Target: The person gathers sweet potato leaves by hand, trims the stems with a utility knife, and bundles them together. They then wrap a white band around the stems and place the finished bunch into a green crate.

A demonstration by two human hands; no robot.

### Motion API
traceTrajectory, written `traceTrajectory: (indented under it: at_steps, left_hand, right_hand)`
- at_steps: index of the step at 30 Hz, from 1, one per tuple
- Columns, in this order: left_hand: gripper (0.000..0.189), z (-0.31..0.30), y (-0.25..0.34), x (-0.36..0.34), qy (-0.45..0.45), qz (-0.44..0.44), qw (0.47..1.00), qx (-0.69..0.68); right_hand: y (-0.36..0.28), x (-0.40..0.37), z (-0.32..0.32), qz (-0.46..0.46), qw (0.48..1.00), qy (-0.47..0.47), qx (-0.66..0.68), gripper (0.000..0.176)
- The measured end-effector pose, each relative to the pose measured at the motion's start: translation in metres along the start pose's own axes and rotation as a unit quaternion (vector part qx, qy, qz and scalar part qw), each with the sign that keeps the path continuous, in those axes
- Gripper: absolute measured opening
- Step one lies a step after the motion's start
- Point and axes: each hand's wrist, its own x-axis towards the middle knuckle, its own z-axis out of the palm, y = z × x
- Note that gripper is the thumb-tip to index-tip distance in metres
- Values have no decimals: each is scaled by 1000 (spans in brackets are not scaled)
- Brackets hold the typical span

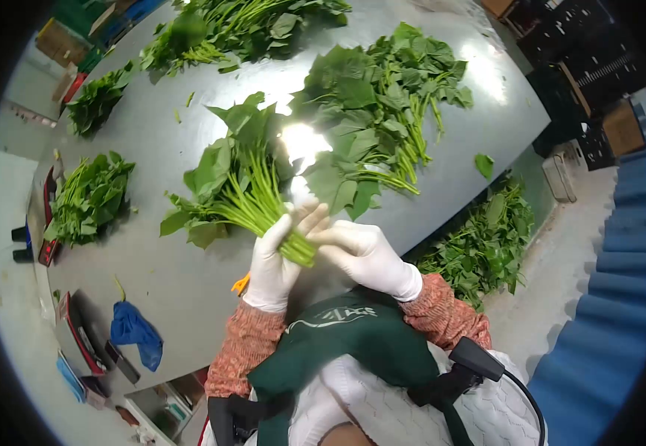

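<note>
A bunch of leafy greens (252,189) with long pale stems is gripped by my left hand (272,256), in a white glove, near the cut stem ends. Its leaves fan out up and to the left above the metal table. My right hand (367,256), gloved too, is beside the stem ends with thumb and fingers pinched together close to the left fingers. Whatever sits in that pinch is too small or hidden to name. Just left of my left wrist lies a small orange object (240,284), partly covered.
A larger pile of greens (382,104) lies on the metal table (189,297) ahead, with more greens (249,30) at the far side. A smaller bunch (89,197) rests on a scale at left. Blue plastic (137,334) lies nearby. Below the right edge are more greens (486,238).
</note>
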Motion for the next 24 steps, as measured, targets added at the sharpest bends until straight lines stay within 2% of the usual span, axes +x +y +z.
traceTrajectory:
  at_steps: [2, 3, 5, 6, 8, 10, 13, 14, 16, 18, 19, 20, 22, 24]
  left_hand:
    - [25, -3, 0, -1, -39, -42, 996, -61]
    - [22, -14, 1, 0, -66, -63, 994, -67]
    - [20, -19, 1, 8, -84, -45, 994, -58]
    - [19, -15, 2, 9, -90, -36, 994, -52]
    - [13, 2, 8, 4, 26, 46, 997, 57]
    - [11, -3, 18, 6, -15, 98, 990, 99]
    - [9, 4, 23, 4, 11, 103, 987, 120]
    - [10, 4, 23, 4, 23, 95, 988, 123]
    - [9, 1, 22, 3, 36, 81, 990, 107]
    - [8, -5, 23, 2, 48, 69, 992, 92]
    - [7, -8, 23, 3, 53, 66, 993, 83]
    - [7, -9, 23, 3, 58, 61, 994, 75]
    - [6, -9, 22, 3, 88, 49, 992, 78]
    - [6, -6, 19, 4, 99, 42, 989, 102]
  right_hand:
    - [8, -1, -1, -4, 997, -13, 79, 16]
    - [11, -2, -5, -19, 998, -16, 62, 15]
    - [16, -1, -15, -52, 998, -24, 32, 14]
    - [11, 1, -27, -27, 999, 1, -37, 11]
    - [24, -3, -48, 32, 961, 168, -217, 12]
    - [37, -2, -70, 72, 858, 224, -456, 14]
    - [82, -11, -80, 125, 813, 130, -553, 18]
    - [86, -11, -78, 149, 823, 110, -538, 17]
    - [89, -15, -76, 106, 839, 149, -512, 17]
    - [79, -15, -75, 150, 927, 175, -297, 22]
    - [72, -14, -77, 170, 951, 185, -183, 24]
    - [59, -12, -78, 213, 957, 181, -80, 25]
    - [33, -8, -77, 293, 932, 171, 128, 28]
    - [31, -9, -70, 266, 935, 176, 156, 24]
